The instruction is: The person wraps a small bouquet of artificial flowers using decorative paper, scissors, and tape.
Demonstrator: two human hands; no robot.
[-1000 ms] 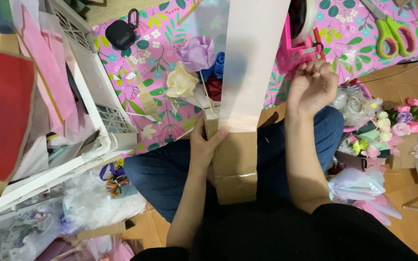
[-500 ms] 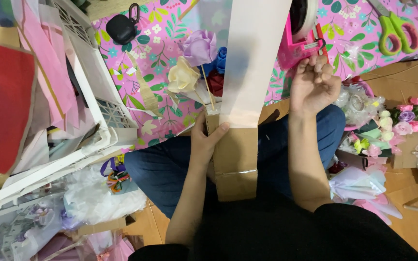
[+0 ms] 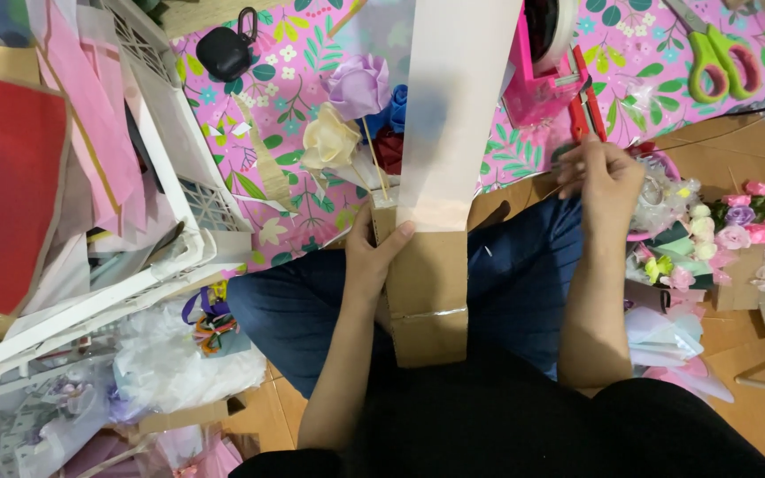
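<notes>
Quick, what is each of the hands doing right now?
Left hand: closed on the cardboard box.
Right hand: fingers curled beside the pink tape dispenser; a grip cannot be told.

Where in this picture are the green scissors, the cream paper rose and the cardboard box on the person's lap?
green scissors [image 3: 713, 55], head view, on the handle loops.
cream paper rose [image 3: 329, 144], head view, on the middle of the bloom.
cardboard box [image 3: 428, 292], head view, on its brown front face.

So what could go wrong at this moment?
Only the left hand pins the translucent sheet to the cardboard box, so the sheet could slip or crease. The right hand works close to the red cutter; a nick seems possible.
</notes>
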